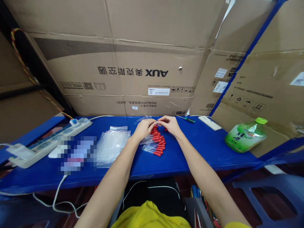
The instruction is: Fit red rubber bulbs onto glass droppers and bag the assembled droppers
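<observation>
My left hand (144,128) and my right hand (169,123) meet at the middle of the blue table (204,148), fingertips pinched together on a small clear piece, probably a plastic bag or dropper. Right under and before them lies a row of clear droppers with red bulbs (156,144). A stack of clear plastic bags (111,146) lies to the left of my left hand.
A white power strip (47,141) lies at the left with cables. A green drink bottle (247,135) lies on its side at the right. A white remote-like object (209,123) and a small green screwdriver (189,120) are at the back. Cardboard boxes (133,72) form the rear wall.
</observation>
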{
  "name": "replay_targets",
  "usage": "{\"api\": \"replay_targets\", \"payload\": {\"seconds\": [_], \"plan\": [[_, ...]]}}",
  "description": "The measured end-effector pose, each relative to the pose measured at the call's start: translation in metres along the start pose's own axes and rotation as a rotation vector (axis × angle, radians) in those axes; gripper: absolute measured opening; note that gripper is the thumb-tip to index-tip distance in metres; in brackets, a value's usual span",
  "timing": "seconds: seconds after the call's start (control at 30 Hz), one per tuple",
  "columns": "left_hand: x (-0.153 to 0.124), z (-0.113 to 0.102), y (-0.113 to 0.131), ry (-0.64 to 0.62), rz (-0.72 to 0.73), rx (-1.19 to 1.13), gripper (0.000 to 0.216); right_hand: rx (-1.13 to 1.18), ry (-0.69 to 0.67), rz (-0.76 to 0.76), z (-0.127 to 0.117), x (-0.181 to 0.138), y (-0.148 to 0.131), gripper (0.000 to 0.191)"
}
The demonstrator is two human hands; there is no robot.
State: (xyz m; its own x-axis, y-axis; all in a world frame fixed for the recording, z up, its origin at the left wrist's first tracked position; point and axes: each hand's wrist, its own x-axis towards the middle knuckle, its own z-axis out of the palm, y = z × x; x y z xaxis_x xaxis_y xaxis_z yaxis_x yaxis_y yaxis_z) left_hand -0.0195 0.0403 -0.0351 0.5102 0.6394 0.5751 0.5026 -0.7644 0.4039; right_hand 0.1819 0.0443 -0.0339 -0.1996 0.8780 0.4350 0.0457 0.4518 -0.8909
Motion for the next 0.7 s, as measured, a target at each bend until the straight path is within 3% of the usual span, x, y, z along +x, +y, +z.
{"api": "replay_targets", "payload": {"seconds": [0.27,0.7], "plan": [[0.0029,0.0027,-0.0018,0.064,0.022,-0.015,0.040,-0.009,0.023,0.026,-0.0032,0.0019,0.0000,0.041],[0.0049,-0.0014,-0.0016,0.000,-0.071,-0.142,0.040,0.022,0.002,0.034,-0.0039,0.0014,0.0004,0.038]]}}
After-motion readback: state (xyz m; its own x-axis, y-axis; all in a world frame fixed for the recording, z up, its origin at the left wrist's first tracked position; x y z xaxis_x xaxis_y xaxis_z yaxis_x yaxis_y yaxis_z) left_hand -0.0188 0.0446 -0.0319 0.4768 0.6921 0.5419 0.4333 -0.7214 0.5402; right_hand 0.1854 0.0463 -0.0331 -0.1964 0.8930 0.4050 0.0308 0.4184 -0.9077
